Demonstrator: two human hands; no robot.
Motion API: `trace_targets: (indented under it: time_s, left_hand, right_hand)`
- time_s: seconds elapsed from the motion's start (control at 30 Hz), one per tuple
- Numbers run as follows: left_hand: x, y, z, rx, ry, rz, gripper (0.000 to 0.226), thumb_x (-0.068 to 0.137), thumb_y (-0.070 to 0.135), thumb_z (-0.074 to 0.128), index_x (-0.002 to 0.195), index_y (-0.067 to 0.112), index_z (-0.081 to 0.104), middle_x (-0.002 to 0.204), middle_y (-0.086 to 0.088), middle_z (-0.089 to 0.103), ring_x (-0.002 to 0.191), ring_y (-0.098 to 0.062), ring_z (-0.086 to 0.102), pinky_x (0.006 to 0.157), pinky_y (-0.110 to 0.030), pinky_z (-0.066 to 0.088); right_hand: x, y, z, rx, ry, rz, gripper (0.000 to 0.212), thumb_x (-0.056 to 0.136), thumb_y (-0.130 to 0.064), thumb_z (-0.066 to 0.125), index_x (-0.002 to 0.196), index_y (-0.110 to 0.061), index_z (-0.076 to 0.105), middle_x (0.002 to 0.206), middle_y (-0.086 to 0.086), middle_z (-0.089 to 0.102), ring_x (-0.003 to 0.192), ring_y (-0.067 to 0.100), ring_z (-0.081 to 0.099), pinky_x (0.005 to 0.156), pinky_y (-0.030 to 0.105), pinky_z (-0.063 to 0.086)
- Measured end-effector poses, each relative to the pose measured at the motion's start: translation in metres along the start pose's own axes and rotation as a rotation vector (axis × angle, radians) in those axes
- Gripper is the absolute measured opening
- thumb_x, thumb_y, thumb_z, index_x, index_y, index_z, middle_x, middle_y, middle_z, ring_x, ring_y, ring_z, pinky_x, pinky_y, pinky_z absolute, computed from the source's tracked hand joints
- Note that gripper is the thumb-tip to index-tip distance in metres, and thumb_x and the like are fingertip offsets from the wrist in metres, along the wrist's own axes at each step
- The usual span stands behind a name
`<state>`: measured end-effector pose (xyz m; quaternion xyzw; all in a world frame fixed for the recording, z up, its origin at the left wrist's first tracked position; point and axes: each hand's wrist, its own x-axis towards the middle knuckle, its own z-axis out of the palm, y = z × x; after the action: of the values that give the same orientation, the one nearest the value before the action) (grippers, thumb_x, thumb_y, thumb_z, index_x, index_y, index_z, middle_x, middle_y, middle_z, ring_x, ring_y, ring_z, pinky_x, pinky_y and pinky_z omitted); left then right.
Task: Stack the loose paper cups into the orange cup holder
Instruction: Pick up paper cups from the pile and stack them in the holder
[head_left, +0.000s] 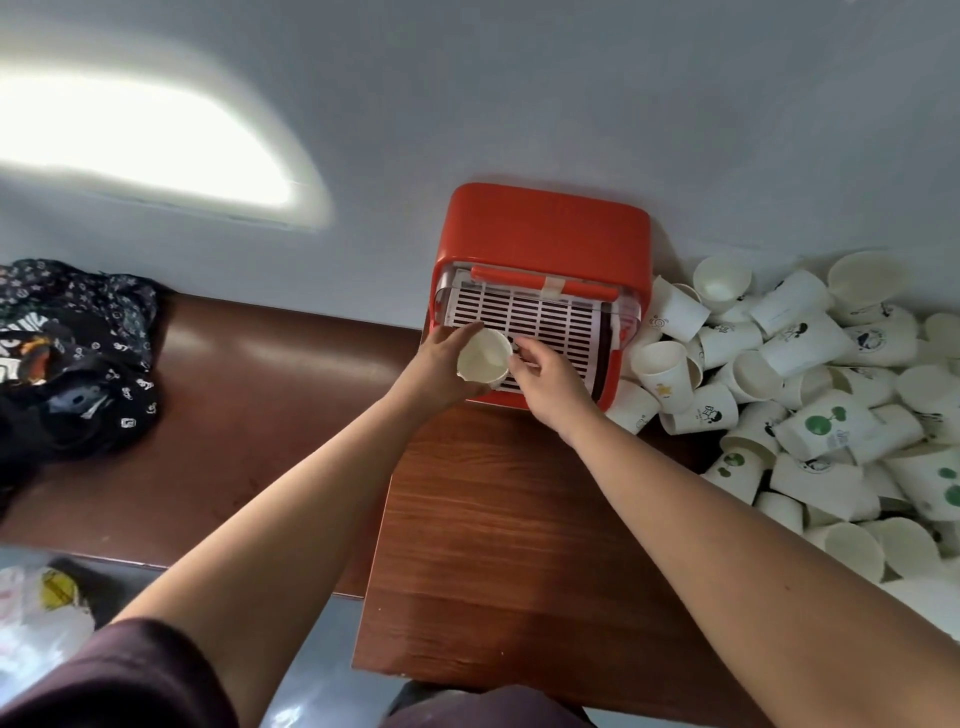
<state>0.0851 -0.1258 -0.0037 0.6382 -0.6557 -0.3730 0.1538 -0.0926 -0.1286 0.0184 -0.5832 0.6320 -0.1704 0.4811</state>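
Our left hand (441, 370) wraps gently round the wall of the light, crushable paper cup (483, 359) above the orange cup holder (545, 228), while our right hand (550, 387) curls at its rim, grip unclear.

Cup pile (810, 395) beyond right edge.

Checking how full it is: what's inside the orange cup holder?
Inside the orange cup holder only a white slotted grille shows, dark behind its slots. No stacked cups show. The left hand, the paper cup it holds and the right hand cover the grille's near part.
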Motion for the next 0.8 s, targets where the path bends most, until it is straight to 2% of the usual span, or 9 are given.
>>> trace_targets:
  time_s: [0.1, 0.27, 0.33, 0.4, 0.5, 0.57, 0.67, 0.73, 0.8]
  left_hand:
    - [0.002, -0.006, 0.0, -0.032, -0.042, -0.019, 0.091, 0.08, 0.027, 0.081, 0.156, 0.028, 0.029, 0.152, -0.007, 0.042, 0.136, -0.026, 0.043, 0.109, -0.037, 0.036]
    - [-0.001, -0.019, -0.003, -0.129, 0.02, -0.057, 0.088, 0.082, 0.026, 0.08, 0.154, 0.027, 0.03, 0.147, -0.001, 0.051, 0.128, -0.015, 0.051, 0.095, -0.018, 0.039]
    - [-0.003, -0.025, -0.005, -0.156, 0.03, -0.086, 0.083, 0.082, 0.027, 0.08, 0.151, 0.027, 0.035, 0.143, 0.001, 0.055, 0.124, -0.013, 0.054, 0.098, -0.024, 0.045]
    - [-0.004, -0.028, -0.007, -0.143, 0.038, -0.088, 0.082, 0.082, 0.033, 0.079, 0.151, 0.029, 0.036, 0.142, 0.003, 0.055, 0.123, -0.013, 0.055, 0.104, -0.039, 0.049]
    - [-0.005, -0.025, -0.009, -0.047, 0.05, -0.102, 0.085, 0.083, 0.041, 0.076, 0.154, 0.025, 0.032, 0.149, -0.002, 0.046, 0.133, -0.021, 0.046, 0.11, -0.049, 0.042]
    - [-0.008, -0.018, -0.009, -0.032, 0.097, -0.109, 0.083, 0.084, 0.038, 0.076, 0.152, 0.02, 0.032, 0.151, -0.006, 0.04, 0.138, -0.025, 0.038, 0.112, -0.049, 0.037]
    - [-0.021, -0.002, -0.006, -0.038, 0.219, -0.074, 0.067, 0.088, 0.032, 0.069, 0.146, 0.018, 0.038, 0.145, -0.007, 0.037, 0.136, -0.024, 0.033, 0.106, -0.043, 0.038]
    - [-0.031, 0.013, 0.004, 0.033, 0.298, 0.009, 0.054, 0.09, 0.029, 0.065, 0.138, 0.015, 0.045, 0.14, -0.006, 0.04, 0.131, -0.021, 0.035, 0.099, -0.037, 0.041]
    - [-0.034, 0.032, 0.017, 0.034, 0.261, 0.09, 0.044, 0.091, 0.028, 0.063, 0.132, 0.015, 0.05, 0.138, -0.002, 0.042, 0.128, -0.018, 0.039, 0.097, -0.031, 0.041]
  right_hand:
    - [0.005, 0.003, 0.006, -0.064, 0.008, -0.011, 0.047, 0.1, -0.026, 0.055, 0.146, -0.025, 0.043, 0.143, -0.001, 0.053, 0.13, 0.017, 0.05, 0.096, 0.023, 0.039]
    - [0.014, 0.003, 0.016, -0.113, 0.046, -0.044, 0.048, 0.093, -0.02, 0.066, 0.139, -0.023, 0.051, 0.134, 0.001, 0.061, 0.124, 0.019, 0.056, 0.1, 0.035, 0.047]
    - [0.017, 0.001, 0.021, -0.122, 0.047, -0.053, 0.047, 0.092, -0.02, 0.067, 0.137, -0.022, 0.053, 0.133, 0.001, 0.062, 0.123, 0.019, 0.057, 0.099, 0.034, 0.047]
    - [0.019, -0.002, 0.027, -0.124, 0.056, -0.073, 0.047, 0.092, -0.02, 0.067, 0.137, -0.021, 0.054, 0.133, 0.002, 0.061, 0.124, 0.019, 0.056, 0.1, 0.033, 0.046]
    - [0.021, -0.003, 0.029, -0.126, 0.043, -0.057, 0.049, 0.094, -0.023, 0.065, 0.14, -0.016, 0.05, 0.136, 0.005, 0.059, 0.124, 0.02, 0.056, 0.101, 0.033, 0.045]
    - [0.017, 0.0, 0.024, -0.113, 0.026, -0.028, 0.053, 0.095, -0.03, 0.063, 0.142, -0.013, 0.046, 0.139, 0.005, 0.056, 0.124, 0.02, 0.056, 0.103, 0.034, 0.047]
    - [0.001, 0.009, 0.003, -0.135, 0.055, -0.045, 0.049, 0.096, -0.035, 0.06, 0.139, -0.013, 0.048, 0.137, 0.003, 0.057, 0.124, 0.016, 0.055, 0.104, 0.032, 0.046]
    - [-0.017, 0.021, -0.018, -0.155, 0.097, -0.069, 0.045, 0.096, -0.032, 0.06, 0.136, -0.014, 0.05, 0.132, 0.001, 0.059, 0.121, 0.013, 0.055, 0.102, 0.028, 0.045]
    - [-0.035, 0.036, -0.043, -0.153, 0.18, -0.076, 0.042, 0.095, -0.029, 0.061, 0.133, -0.014, 0.052, 0.126, 0.0, 0.059, 0.116, 0.01, 0.056, 0.1, 0.027, 0.047]
